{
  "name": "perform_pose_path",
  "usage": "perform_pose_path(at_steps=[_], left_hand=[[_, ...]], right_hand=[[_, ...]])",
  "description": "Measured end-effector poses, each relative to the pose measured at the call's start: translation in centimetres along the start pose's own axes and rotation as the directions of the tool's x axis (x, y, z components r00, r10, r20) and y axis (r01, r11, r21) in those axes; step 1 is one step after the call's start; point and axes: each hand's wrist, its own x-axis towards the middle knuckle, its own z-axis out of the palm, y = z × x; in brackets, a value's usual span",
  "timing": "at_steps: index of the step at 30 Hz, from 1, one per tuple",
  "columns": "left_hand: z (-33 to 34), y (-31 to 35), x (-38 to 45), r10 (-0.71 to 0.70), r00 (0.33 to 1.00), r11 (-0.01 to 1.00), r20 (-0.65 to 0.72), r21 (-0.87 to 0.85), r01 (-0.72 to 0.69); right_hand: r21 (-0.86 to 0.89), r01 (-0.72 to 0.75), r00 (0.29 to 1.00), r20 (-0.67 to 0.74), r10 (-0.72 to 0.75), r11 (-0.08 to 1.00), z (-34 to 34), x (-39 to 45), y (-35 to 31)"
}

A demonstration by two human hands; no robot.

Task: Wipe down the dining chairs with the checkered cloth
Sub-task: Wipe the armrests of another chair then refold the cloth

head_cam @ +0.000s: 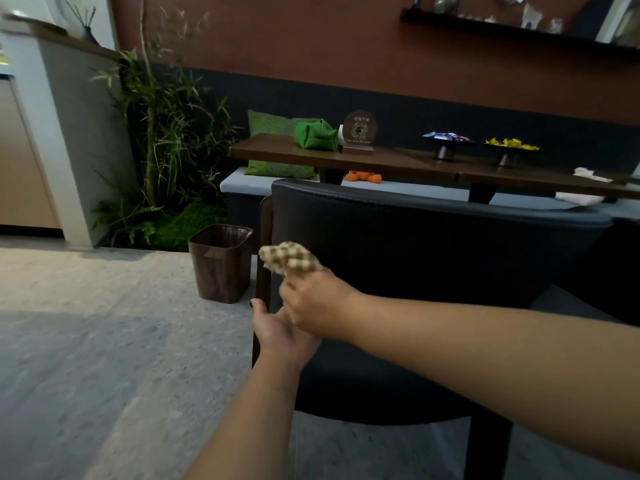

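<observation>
Item: checkered cloth (289, 259), bunched, which I am gripping in my right hand (318, 306), fingers curled round its lower end. It is sitting against the left edge of the dark dining chair (433, 244), by the wooden post, with the backrest stretching away to the right. My left hand (277, 329) is lying open below, holding nothing. The right is the nearer hand for wiping.
</observation>
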Motion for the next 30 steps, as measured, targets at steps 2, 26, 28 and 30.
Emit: perform_pose_path(at_steps=[2, 26, 28, 30], left_hand=[[-0.3, -0.2, 0.3, -0.01, 0.999, 1.0, 0.035, -0.025, 0.011], [0.1, -0.3, -0.1, 0.012, 0.997, 0.999, 0.077, 0.045, -0.016], [0.4, -0.4, 0.0, 0.028, 0.999, 0.997, 0.038, 0.069, -0.03], [0.7, -0.7, 0.0, 0.054, 0.999, 0.996, -0.009, 0.075, -0.053]], right_hand=[[-0.058, -0.016, 1.0, -0.014, 0.015, 0.998, 0.2, -0.3, -0.2], [0.005, -0.238, 0.961, -0.144, 0.237, 0.971, -0.8, -1.0, 1.6], [0.064, -0.402, 0.859, -0.32, 0.4, 0.914, -1.7, -1.8, 2.9], [0.14, -0.479, 0.753, -0.442, 0.487, 0.867, -1.5, -2.4, 3.4]])
